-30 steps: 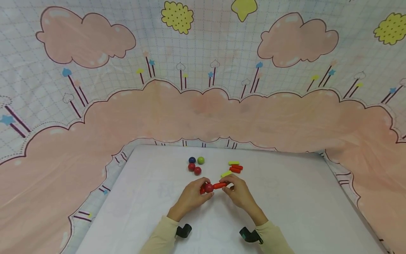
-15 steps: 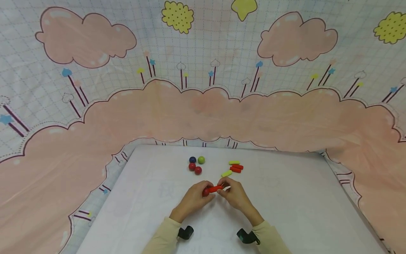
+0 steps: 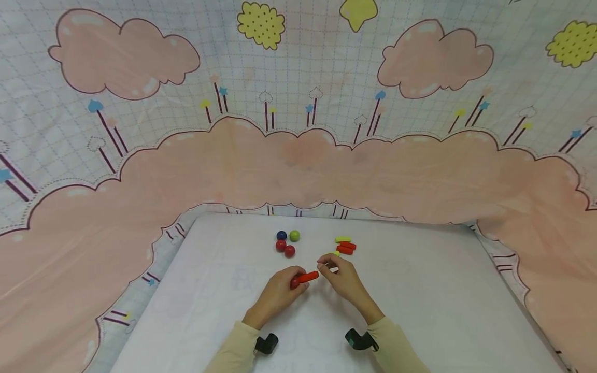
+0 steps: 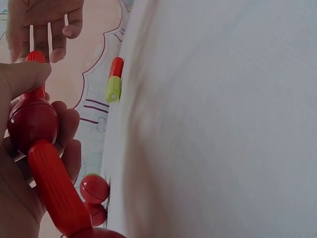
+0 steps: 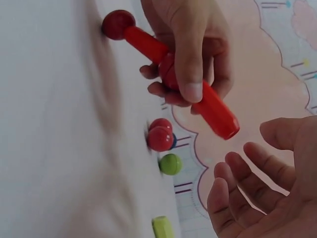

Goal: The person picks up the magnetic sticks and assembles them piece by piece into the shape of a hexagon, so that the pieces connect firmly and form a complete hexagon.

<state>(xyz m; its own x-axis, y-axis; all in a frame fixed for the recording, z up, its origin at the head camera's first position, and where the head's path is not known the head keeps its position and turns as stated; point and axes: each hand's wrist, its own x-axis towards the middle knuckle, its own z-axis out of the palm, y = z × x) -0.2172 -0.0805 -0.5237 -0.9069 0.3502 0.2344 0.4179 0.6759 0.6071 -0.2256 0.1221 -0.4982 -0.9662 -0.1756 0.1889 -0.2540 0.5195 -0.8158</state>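
Observation:
My left hand grips a joined toy chain of red balls and red ridged rods. In the right wrist view the chain runs from an end ball through a rod and a middle ball to a free rod. The left thumb presses along the joint of the middle ball and the free rod. From the head view, the hand hides the rest of the chain. My right hand is just right of the free rod's tip, fingers spread and holding nothing.
Beyond the left hand lie two red balls, a blue ball and a green ball. Behind the right hand are red rods and yellow-green rods. A white table stands before a patterned curtain.
The right hand has released the free red rod and drawn back from its tip. My left hand keeps the chain, which has shifted slightly left.

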